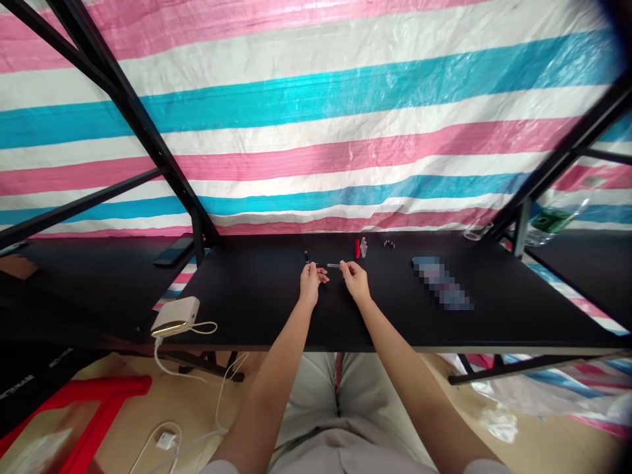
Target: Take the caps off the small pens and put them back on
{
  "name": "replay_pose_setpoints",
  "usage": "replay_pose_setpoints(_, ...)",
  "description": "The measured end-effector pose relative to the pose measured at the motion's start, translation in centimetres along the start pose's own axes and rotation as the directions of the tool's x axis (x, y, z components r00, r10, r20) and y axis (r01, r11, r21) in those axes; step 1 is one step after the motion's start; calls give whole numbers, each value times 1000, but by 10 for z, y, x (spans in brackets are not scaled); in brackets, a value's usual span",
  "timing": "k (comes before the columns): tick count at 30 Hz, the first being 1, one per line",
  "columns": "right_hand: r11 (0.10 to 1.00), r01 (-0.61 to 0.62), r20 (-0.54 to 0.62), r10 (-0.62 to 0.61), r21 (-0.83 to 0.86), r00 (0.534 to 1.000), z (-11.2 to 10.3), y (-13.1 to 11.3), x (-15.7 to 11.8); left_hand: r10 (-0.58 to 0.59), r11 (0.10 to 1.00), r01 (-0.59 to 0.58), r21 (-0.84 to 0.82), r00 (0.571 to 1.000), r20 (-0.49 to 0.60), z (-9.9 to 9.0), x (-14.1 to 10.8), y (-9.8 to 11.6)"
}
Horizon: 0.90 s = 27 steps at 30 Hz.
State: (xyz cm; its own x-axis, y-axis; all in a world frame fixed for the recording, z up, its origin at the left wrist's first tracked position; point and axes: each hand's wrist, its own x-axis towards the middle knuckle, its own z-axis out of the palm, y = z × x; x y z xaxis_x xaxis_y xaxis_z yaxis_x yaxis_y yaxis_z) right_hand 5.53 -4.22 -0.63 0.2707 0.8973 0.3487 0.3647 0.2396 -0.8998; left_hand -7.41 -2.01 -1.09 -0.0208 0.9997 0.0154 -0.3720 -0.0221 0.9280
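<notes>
Over the middle of the black table (247,289), my two hands face each other, close together. My left hand (310,282) is closed in a pinch on a thin pen refill (320,265), dark towards the right; its other fingers are loosely curled. My right hand (355,278) pinches the right end of a clear pen barrel (333,265), whose free end points at the refill. Whether the two parts touch, I cannot tell. A small black piece (306,256), perhaps a pen cap, lies just beyond my left hand. Past my right hand are red pieces (357,248) and clear pieces (364,247).
Small dark and silvery parts (390,244) lie further right. A blurred-out flat object (442,283) rests on the right. At the left edge sits a white box (176,315) with cables. Black metal frame bars (148,145) rise on both sides before a striped sheet (320,99).
</notes>
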Motion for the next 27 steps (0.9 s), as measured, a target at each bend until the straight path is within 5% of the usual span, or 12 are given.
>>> replay_pose_setpoints(4, 998, 61, -47, -61, -16, 997, -1, -4, 0, -15, 997, 13, 73, 999, 30, 1, -2, 4)
replay_pose_setpoints(12, 962, 270, 177, -270, 22, 947, 0, -7, -2, -10, 997, 1, 79, 994, 111, 1, -6, 8)
replay_pose_setpoints(27, 986, 162, 415, -129, -46, 901, 0, -1, 13, 28, 992, -41, 119, 993, 114, 1, -8, 10)
